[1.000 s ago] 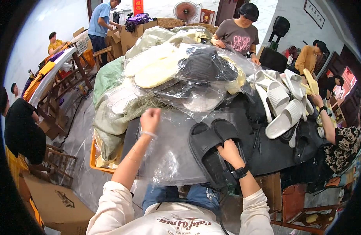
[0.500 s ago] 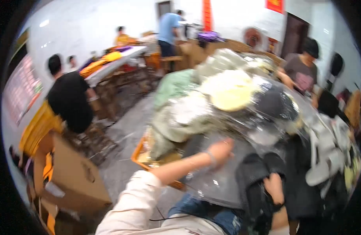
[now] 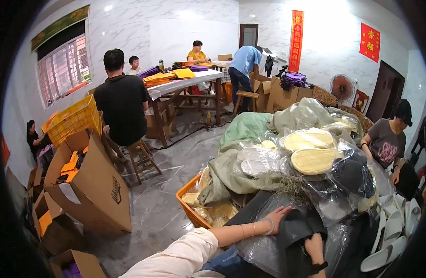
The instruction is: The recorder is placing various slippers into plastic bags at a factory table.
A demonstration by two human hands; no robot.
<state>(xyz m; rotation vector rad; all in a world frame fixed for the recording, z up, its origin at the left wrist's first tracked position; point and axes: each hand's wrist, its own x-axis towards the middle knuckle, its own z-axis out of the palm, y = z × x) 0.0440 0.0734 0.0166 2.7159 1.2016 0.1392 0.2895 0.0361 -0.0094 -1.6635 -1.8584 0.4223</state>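
A pair of black slippers lies in front of me over a clear plastic bag. My right hand is closed on the slippers, its fingers partly hidden at the strap. With fingers stretched out, my left hand rests on the plastic beside the slippers' left edge. Just beyond, bagged yellow slippers and a bagged grey pair lie on the grey-green sacks. Several loose white slippers are heaped to the right.
An orange crate of bagged slippers stands left of the heap. Cardboard boxes line the left side near a wooden stool. Across the heap sits a co-worker; other people are around a long table.
My view has swung left. My left hand has come over to the slippers' left edge, and the black slippers now overlap the plastic bag. My right hand still grips them.
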